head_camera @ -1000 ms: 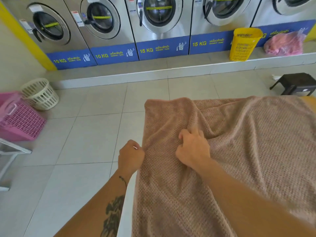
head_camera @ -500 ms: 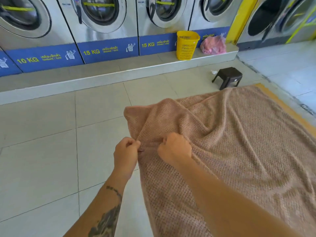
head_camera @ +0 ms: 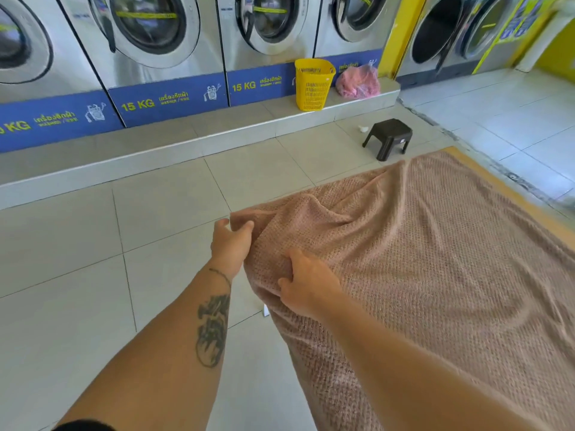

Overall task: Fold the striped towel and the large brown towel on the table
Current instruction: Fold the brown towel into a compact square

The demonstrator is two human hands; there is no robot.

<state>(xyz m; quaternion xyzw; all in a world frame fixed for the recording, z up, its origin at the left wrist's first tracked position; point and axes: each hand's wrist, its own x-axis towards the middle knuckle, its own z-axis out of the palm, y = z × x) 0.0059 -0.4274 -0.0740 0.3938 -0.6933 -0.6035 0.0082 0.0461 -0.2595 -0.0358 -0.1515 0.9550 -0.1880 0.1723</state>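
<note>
left hand (head_camera: 231, 244): pinches the near-left corner of the brown towel (head_camera: 435, 259) between thumb and fingers, with the corner lifted off the surface and out past the desk edge, over the floor.
left forearm: bare, with a dark tattoo (head_camera: 213, 331) on the inner side and a thin band at the wrist.
right hand (head_camera: 308, 284): fingers curled into the cloth, gripping a bunched fold on the towel's left edge, just nearer the camera than the left hand.
brown towel: waffle-textured and spread wide over the desk (head_camera: 510, 194). It is mostly flat on the right, with creases running from the held corner toward the far edge. The left edge hangs down below the right hand.
desk: only a tan strip shows, along the towel's right side.
floor (head_camera: 93, 275): pale grey tiles.
black stool (head_camera: 389, 138): on the floor just beyond the towel's far edge, with a small white scrap (head_camera: 362, 129) beside it.
raised step (head_camera: 186, 141): runs along the base of the machines. A yellow laundry basket (head_camera: 312, 85) stands on it, and a pink bag (head_camera: 357, 80) lies just to its right.
washing machines (head_camera: 155, 42): a steel front-loader row, with blue "15 KG" panels (head_camera: 168, 101) below the doors.
</note>
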